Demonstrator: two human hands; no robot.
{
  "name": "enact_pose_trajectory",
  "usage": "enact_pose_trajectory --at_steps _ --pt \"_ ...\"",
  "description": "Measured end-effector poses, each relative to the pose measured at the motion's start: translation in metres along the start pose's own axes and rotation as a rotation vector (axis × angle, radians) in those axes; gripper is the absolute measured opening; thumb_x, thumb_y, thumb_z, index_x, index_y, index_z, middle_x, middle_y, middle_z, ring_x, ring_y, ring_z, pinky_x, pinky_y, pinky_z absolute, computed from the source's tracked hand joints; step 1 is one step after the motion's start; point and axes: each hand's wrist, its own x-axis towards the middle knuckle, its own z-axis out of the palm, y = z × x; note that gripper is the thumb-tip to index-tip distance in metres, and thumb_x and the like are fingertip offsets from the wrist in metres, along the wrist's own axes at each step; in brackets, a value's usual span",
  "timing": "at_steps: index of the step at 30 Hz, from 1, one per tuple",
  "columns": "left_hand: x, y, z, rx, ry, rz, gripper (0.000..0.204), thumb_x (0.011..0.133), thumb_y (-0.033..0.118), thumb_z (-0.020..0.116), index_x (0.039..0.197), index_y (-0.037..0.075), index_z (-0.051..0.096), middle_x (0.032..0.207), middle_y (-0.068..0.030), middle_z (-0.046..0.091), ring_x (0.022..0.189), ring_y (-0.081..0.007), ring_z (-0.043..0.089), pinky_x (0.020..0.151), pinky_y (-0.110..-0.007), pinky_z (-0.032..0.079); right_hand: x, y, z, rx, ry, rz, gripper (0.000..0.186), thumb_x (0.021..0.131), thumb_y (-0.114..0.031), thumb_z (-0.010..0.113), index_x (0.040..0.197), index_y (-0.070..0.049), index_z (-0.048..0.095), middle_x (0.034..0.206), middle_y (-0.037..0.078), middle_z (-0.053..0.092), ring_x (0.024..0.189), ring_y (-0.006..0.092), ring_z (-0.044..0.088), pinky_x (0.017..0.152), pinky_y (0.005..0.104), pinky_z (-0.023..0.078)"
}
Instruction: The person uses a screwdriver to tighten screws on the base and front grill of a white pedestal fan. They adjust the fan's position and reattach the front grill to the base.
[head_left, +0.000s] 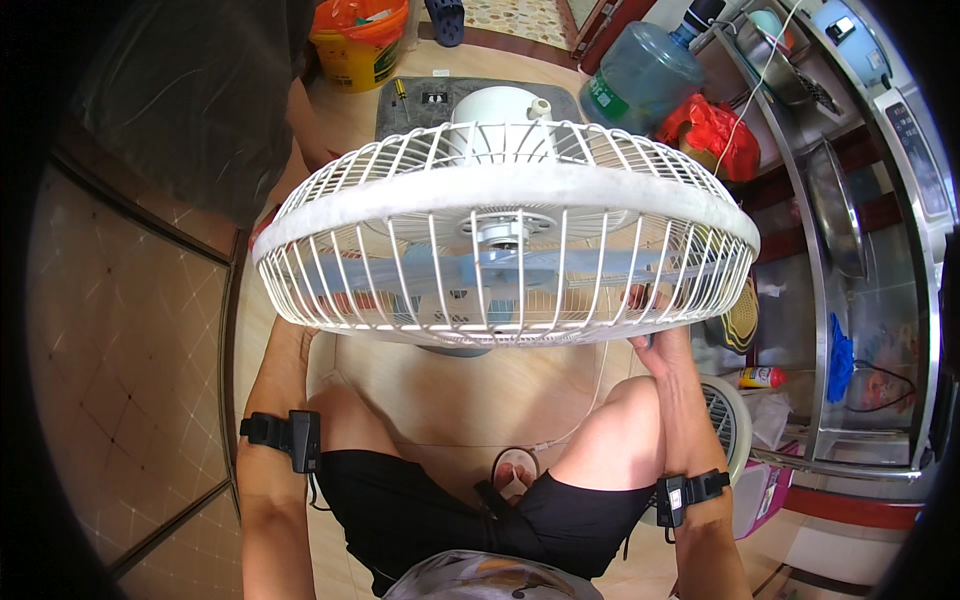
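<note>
A white electric fan (507, 185) fills the middle of the view, its wire guard facing me and its pale blue blades (480, 268) showing through the bars. At the guard's lower left edge is my left hand (352, 301), partly hidden behind the wires and closed around the guard. On the opposite side, my right hand (657, 346) grips the lower right edge, thumb low and fingers curled up behind the bars. The white motor housing (495, 103) sticks out at the far side.
A screwdriver (401, 92) lies on a dark grey mat (392, 120) beyond the fan. A person in dark clothing (190, 100) is close at far left. On the right are a blue water bottle (640, 75), a red bag (725, 135) and a metal rack (825, 300). A yellow bucket (355, 62) stands far back.
</note>
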Motion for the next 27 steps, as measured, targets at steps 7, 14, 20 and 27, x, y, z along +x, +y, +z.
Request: enact_pose_trajectory --at_steps 7,14,20,27 --pt "-0.002 -0.001 0.004 -0.01 -0.002 0.009 0.071 0.095 0.061 0.05 0.138 0.004 0.052 0.13 -0.0224 0.059 0.111 -0.0452 0.061 0.091 -0.064 0.054 0.002 0.002 0.006 -0.012 0.11 -0.081 0.032 0.098 -0.03 0.065 0.111 -0.001 0.064 0.099 0.014 0.068 0.062 0.0099 0.056 0.042 0.0194 0.037" --pt "-0.004 -0.002 0.008 -0.014 0.012 0.014 0.072 0.095 0.061 0.05 0.138 0.004 0.052 0.13 -0.0225 0.059 0.111 -0.0454 0.06 0.091 -0.065 0.054 -0.001 -0.002 0.001 -0.052 0.019 -0.159 0.036 0.096 -0.032 0.069 0.113 -0.001 0.061 0.104 0.015 0.067 0.065 0.008 0.054 0.044 0.0196 0.036" --pt "-0.005 -0.004 0.006 -0.017 0.02 0.012 0.072 0.095 0.062 0.05 0.137 0.004 0.052 0.13 -0.0225 0.059 0.112 -0.0455 0.06 0.092 -0.065 0.053 0.0 -0.004 0.002 -0.093 0.053 -0.244 0.032 0.098 -0.032 0.066 0.109 -0.002 0.062 0.104 0.016 0.067 0.062 0.0081 0.053 0.045 0.02 0.036" --pt "-0.004 -0.004 0.005 -0.014 0.031 0.01 0.073 0.094 0.063 0.05 0.137 0.004 0.052 0.13 -0.0226 0.059 0.113 -0.0456 0.059 0.092 -0.066 0.052 0.007 -0.006 -0.007 -0.097 -0.004 -0.217 0.038 0.099 -0.037 0.063 0.115 -0.002 0.061 0.104 0.015 0.069 0.063 0.009 0.054 0.045 0.0208 0.037"
